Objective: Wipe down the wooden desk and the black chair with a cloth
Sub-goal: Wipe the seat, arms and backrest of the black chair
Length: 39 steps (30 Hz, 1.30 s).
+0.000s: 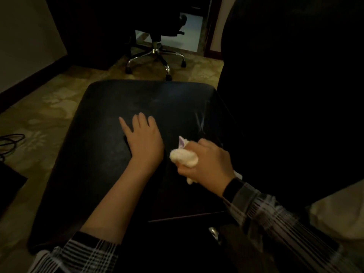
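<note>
Dim room, black chair [110,154]: left hand [144,138] flat on seat, right hand [206,162] clutching cloth [184,157] beside it; may skip dark patches.

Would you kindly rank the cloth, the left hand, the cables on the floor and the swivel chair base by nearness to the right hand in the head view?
1. Cloth: bunched in the right hand.
2. Left hand: just left, flat on the black seat.
3. Swivel chair base: far ahead on the carpet.
4. Cables: at the far left edge.
</note>
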Each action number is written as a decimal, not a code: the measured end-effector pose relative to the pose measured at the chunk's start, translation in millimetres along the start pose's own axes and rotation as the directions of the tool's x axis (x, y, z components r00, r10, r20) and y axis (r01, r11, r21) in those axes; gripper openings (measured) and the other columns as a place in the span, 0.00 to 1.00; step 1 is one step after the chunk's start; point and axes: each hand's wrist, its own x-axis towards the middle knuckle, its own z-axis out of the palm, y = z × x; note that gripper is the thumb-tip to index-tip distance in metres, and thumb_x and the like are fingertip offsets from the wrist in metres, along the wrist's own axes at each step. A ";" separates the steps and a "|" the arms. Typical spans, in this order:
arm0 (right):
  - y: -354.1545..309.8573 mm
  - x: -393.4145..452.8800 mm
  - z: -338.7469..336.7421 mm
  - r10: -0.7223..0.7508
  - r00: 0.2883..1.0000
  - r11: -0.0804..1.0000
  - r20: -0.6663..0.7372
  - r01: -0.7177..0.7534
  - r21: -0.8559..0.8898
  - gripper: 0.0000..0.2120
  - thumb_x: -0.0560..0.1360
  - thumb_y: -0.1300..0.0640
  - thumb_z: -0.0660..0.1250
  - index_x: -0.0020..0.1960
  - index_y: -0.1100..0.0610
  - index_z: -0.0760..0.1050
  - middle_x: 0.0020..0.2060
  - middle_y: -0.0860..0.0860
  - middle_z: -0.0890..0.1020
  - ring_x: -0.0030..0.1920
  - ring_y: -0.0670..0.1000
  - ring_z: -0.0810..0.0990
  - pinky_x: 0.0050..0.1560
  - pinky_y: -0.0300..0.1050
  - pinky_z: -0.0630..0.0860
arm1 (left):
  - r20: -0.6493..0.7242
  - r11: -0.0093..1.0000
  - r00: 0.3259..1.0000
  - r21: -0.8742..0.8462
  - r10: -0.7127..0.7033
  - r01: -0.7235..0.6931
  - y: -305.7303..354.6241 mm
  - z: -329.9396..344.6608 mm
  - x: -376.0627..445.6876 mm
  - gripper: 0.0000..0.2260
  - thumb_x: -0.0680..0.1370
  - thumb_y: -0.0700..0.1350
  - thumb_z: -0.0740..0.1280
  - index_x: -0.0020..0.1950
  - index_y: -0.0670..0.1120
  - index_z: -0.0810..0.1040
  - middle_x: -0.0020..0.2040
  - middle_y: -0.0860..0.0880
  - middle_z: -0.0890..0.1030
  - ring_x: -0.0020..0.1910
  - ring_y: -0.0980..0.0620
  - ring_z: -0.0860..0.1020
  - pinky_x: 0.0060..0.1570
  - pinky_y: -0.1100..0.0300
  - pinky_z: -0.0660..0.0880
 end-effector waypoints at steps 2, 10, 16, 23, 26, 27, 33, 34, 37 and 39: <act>7.4 38.1 1.3 0.078 0.997 0.996 0.001 -0.078 -0.043 0.24 0.68 0.40 0.69 0.62 0.48 0.74 0.53 0.53 0.77 0.55 0.54 0.76 0.50 0.45 0.71 | 0.016 0.999 1.000 -0.036 0.011 -0.010 15.8 -2.7 -2.4 0.26 0.76 0.45 0.63 0.72 0.43 0.59 0.74 0.40 0.58 0.74 0.43 0.55 0.70 0.39 0.41; 21.4 37.2 -7.4 0.192 0.981 0.977 0.000 -0.191 -0.093 0.24 0.69 0.41 0.67 0.62 0.48 0.72 0.56 0.54 0.75 0.57 0.56 0.75 0.49 0.45 0.69 | 0.045 0.986 0.999 -0.167 -0.013 0.020 36.8 4.4 -1.7 0.23 0.76 0.42 0.65 0.70 0.43 0.65 0.72 0.40 0.62 0.73 0.43 0.57 0.73 0.41 0.47; 54.9 -6.2 -11.3 0.186 0.973 0.982 -0.139 -0.188 0.002 0.20 0.67 0.39 0.68 0.55 0.46 0.76 0.48 0.50 0.77 0.50 0.52 0.77 0.43 0.43 0.69 | -0.028 0.976 0.998 -0.211 0.047 -0.052 72.7 8.4 -11.4 0.24 0.77 0.43 0.64 0.72 0.41 0.61 0.72 0.40 0.62 0.71 0.43 0.60 0.72 0.44 0.51; 72.8 22.4 -26.1 0.311 0.949 0.949 -0.054 -0.313 -0.031 0.23 0.70 0.40 0.66 0.62 0.48 0.72 0.54 0.53 0.75 0.56 0.55 0.75 0.49 0.45 0.69 | 0.048 0.952 0.999 -0.304 0.004 0.010 72.7 2.0 -12.1 0.20 0.82 0.48 0.55 0.72 0.41 0.63 0.73 0.41 0.61 0.74 0.45 0.56 0.74 0.46 0.48; 69.4 -50.5 -32.2 0.254 0.966 0.965 -0.047 -0.257 -0.050 0.22 0.70 0.41 0.67 0.61 0.47 0.72 0.53 0.50 0.74 0.55 0.52 0.74 0.50 0.43 0.69 | 0.079 0.964 0.996 -0.264 0.039 -0.017 77.0 5.3 -11.2 0.21 0.82 0.49 0.54 0.73 0.42 0.62 0.75 0.41 0.59 0.75 0.45 0.53 0.73 0.44 0.45; 68.4 -71.8 -31.8 0.219 0.973 0.975 -0.070 -0.222 -0.032 0.20 0.69 0.41 0.68 0.59 0.46 0.73 0.51 0.49 0.74 0.53 0.51 0.75 0.48 0.42 0.70 | 0.077 0.966 0.996 -0.257 0.043 -0.022 77.5 6.4 -10.9 0.21 0.82 0.49 0.54 0.73 0.42 0.62 0.75 0.41 0.59 0.75 0.45 0.53 0.73 0.44 0.46; 78.3 -19.1 -30.4 0.268 0.962 0.960 -0.047 -0.271 -0.067 0.22 0.69 0.39 0.67 0.59 0.46 0.73 0.53 0.50 0.75 0.54 0.52 0.75 0.46 0.43 0.68 | 0.090 0.981 0.993 -0.188 0.071 -0.053 78.0 8.0 -10.2 0.21 0.82 0.50 0.52 0.73 0.43 0.62 0.74 0.42 0.61 0.75 0.44 0.55 0.73 0.44 0.48; 79.1 2.9 -30.7 0.286 0.957 0.956 -0.050 -0.288 -0.047 0.22 0.69 0.39 0.67 0.60 0.47 0.73 0.54 0.52 0.76 0.55 0.54 0.75 0.47 0.44 0.68 | 0.098 0.980 0.992 -0.191 0.076 -0.056 77.5 7.8 -8.8 0.20 0.82 0.50 0.52 0.72 0.44 0.63 0.74 0.42 0.62 0.74 0.44 0.56 0.73 0.44 0.49; 79.2 46.3 -27.3 0.323 0.945 0.945 -0.055 -0.325 -0.040 0.23 0.70 0.40 0.67 0.60 0.49 0.72 0.56 0.53 0.75 0.57 0.55 0.74 0.50 0.46 0.69 | 0.107 0.979 0.988 -0.182 0.108 -0.087 73.9 6.6 -4.5 0.20 0.82 0.52 0.52 0.71 0.45 0.65 0.72 0.44 0.65 0.72 0.45 0.59 0.72 0.45 0.52; 75.2 45.3 -26.0 0.313 0.949 0.946 -0.044 -0.315 -0.070 0.24 0.70 0.40 0.67 0.62 0.49 0.71 0.57 0.53 0.74 0.58 0.55 0.73 0.51 0.47 0.69 | 0.107 0.980 0.983 -0.147 0.152 -0.136 66.2 4.4 1.5 0.20 0.81 0.54 0.53 0.70 0.47 0.67 0.69 0.45 0.67 0.70 0.44 0.62 0.70 0.47 0.58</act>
